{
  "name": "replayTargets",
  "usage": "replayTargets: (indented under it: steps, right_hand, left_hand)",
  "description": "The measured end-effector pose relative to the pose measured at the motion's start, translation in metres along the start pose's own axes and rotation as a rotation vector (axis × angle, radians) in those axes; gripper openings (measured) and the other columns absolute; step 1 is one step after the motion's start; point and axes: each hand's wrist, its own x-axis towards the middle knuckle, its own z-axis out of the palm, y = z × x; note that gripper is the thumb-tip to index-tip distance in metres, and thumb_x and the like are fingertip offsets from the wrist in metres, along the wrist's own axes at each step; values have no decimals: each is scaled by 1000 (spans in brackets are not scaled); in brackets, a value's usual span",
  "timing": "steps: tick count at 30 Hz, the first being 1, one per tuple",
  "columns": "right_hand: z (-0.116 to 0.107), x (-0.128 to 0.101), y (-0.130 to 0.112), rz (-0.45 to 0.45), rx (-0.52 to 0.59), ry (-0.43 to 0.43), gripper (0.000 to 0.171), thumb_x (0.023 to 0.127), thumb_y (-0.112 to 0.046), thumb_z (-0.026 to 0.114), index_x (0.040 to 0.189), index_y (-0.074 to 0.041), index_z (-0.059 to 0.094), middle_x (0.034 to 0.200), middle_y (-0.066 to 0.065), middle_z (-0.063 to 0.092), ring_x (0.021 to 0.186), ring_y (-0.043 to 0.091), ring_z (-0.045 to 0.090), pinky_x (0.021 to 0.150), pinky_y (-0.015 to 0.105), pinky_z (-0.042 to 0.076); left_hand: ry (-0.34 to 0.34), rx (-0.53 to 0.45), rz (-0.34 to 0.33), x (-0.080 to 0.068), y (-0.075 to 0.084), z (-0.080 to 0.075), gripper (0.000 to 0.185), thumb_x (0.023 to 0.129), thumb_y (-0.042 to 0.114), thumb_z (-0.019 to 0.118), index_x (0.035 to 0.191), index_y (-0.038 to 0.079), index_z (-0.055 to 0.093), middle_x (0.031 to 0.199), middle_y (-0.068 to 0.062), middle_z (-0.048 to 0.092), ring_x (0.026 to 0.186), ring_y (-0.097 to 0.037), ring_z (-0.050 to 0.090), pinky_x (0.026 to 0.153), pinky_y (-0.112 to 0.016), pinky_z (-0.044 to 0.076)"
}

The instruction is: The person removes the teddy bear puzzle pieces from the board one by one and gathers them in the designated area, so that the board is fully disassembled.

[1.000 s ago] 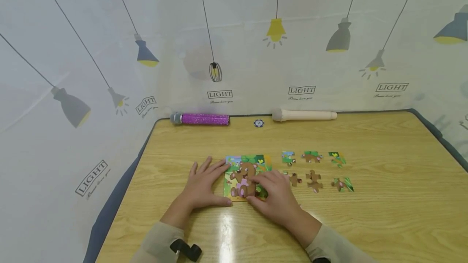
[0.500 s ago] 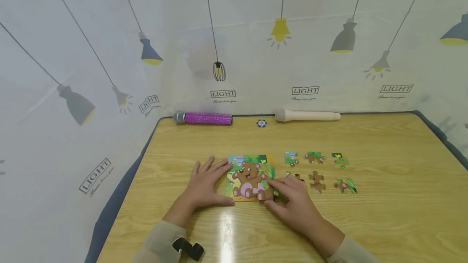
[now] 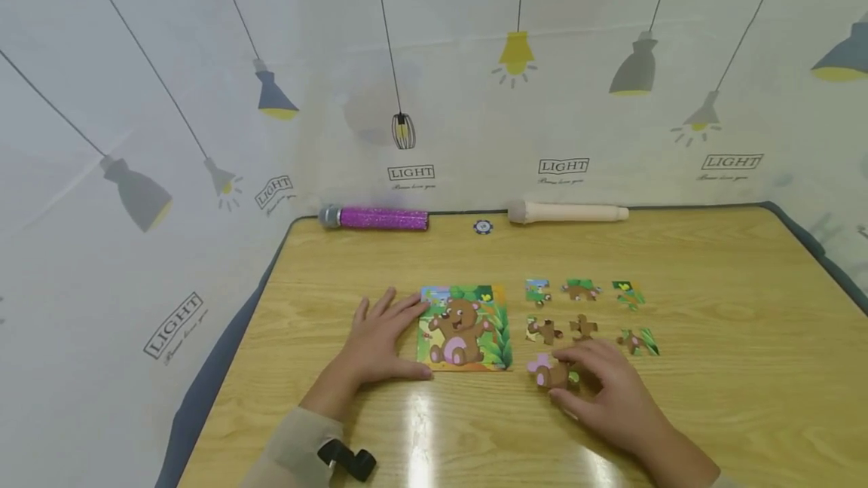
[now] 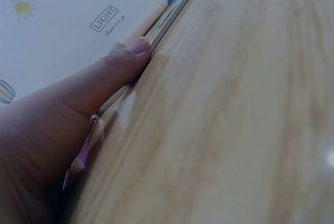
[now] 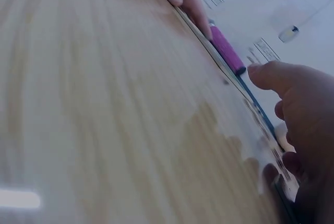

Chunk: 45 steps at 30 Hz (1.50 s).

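Seven puzzle pieces out beside bear puzzle board. Left hand flat, steadying board; right hand pinching pink-brown piece.

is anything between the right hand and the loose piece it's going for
Nothing visible: the right hand already has its fingertips on the pink-and-brown piece, lying on the table just right of the puzzle board.

Two bare hands, no rings, no gloves: left hand lower centre-left of the head view, right hand lower centre-right. Beige long sleeve on the left forearm at the bottom edge, cuff loose at the wrist. Black strap clip sits on that cuff; right sleeve barely shows at the bottom edge.
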Motion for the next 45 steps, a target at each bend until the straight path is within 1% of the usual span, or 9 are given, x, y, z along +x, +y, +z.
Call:
replayTargets:
  steps: [6,11,15,18,20,26,31,38,45]
  right_hand:
    - [-21,-12,12,14,12,25,60,66,-10,102,119,-22,77,119,-7,72,111,11,59,105,11,34]
    - [-34,-19,23,20,3,26,61,63,-9,103,117,-20,78,112,-8,73,109,6,58,106,9,34]
    - [-38,-21,26,60,22,48,59,64,-4,101,116,-16,78,110,-5,73,106,4,58,98,8,40]
    - [-39,-20,26,68,58,57,57,65,1,100,116,-13,77,107,-4,72,100,5,58,87,9,44]
    - [-37,-18,25,68,67,58,56,66,1,100,116,-14,77,107,-5,73,100,6,58,88,12,44]
    - [-23,-10,19,74,55,82,58,68,-4,101,119,-20,78,112,-9,76,103,8,58,90,18,40]
    - [-4,1,10,25,34,93,57,68,-9,101,119,-17,78,113,-7,75,104,11,56,88,22,41]
    - [27,28,-1,-55,102,94,53,70,-8,99,118,-10,77,113,-3,75,106,17,60,100,27,41]
    - [52,51,-13,46,137,167,47,75,-9,98,117,-9,78,107,-2,74,95,22,61,78,33,48]
  left_hand:
    - [-27,18,-16,0,1,0,121,69,89,75,169,35,33,175,10,25,163,-37,8,123,-72,-5]
    - [-14,19,-5,-1,1,0,120,69,88,76,168,33,36,175,8,28,163,-39,10,122,-74,-4]
    - [10,3,6,-1,0,-1,119,69,86,78,167,31,40,174,5,32,162,-41,13,122,-76,-3]
    - [14,-14,6,-1,0,0,119,69,87,77,167,31,40,174,5,31,162,-41,13,122,-76,-3]
    - [15,-20,9,0,0,0,119,69,87,77,167,31,40,174,5,32,162,-42,13,121,-76,-3]
    - [-3,-7,-2,-1,3,-3,118,70,87,77,167,31,39,174,6,30,162,-41,11,122,-75,-4]
    - [-2,-1,0,-2,3,-4,119,70,86,78,167,30,39,174,5,30,162,-41,12,122,-75,-4]
    - [8,-19,4,-2,2,-3,119,69,87,77,167,30,40,174,5,31,162,-43,13,121,-77,-3]
    - [-14,1,-5,-3,4,-6,118,71,88,75,168,32,38,175,6,28,162,-41,11,121,-76,-4]
